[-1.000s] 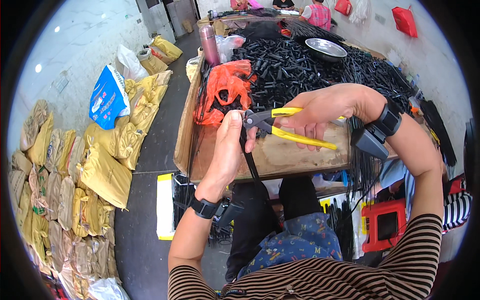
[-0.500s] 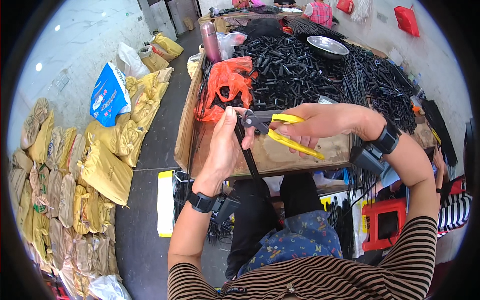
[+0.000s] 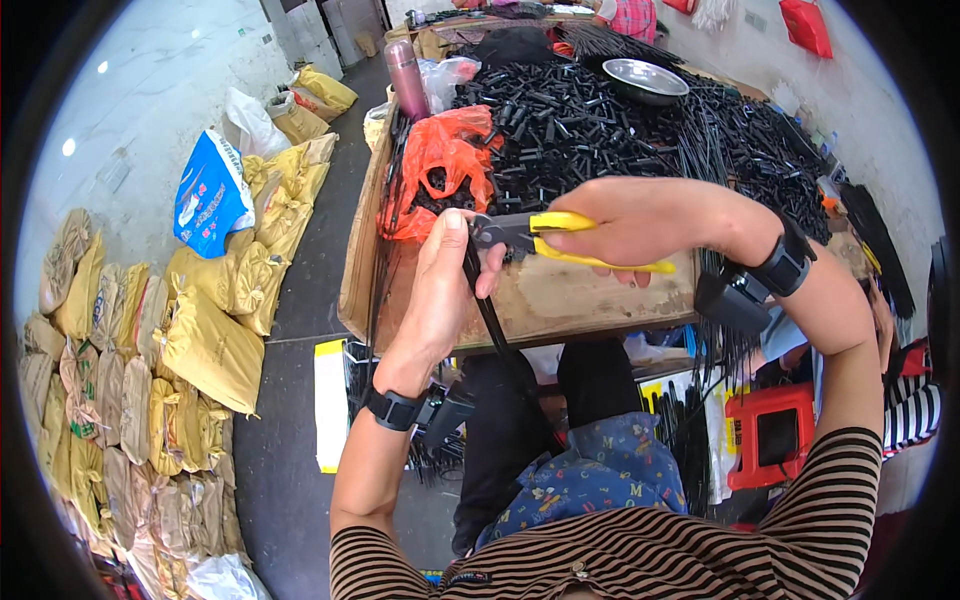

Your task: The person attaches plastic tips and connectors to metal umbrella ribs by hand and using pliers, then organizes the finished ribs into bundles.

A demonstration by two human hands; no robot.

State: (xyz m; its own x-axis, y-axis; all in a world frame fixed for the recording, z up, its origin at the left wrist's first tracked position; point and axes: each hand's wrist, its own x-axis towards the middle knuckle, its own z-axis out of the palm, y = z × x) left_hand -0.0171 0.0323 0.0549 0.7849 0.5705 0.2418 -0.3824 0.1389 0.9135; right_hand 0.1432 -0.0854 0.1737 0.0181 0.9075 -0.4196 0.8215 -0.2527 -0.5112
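Right there over the table edge, the right hand [image 3: 640,222] is wrapped around the yellow-handled pliers [image 3: 560,238], squeezing the grips, and the metal nose points left toward the other hand. The left hand [image 3: 440,290] is closed on a long black strip [image 3: 495,330], pinching its upper end just at the pliers' nose, while the rest of the strip hangs down past the table edge toward the person's lap. Both wrists wear black bands. Just beyond the hands sits the wooden table [image 3: 560,300], and on it an orange plastic bag [image 3: 440,165] lies beside a big heap of short black pieces [image 3: 590,120]. A metal bowl [image 3: 645,80] rests farther back on the heap. Off to the left, yellow sacks [image 3: 215,340] are piled along the dark floor.
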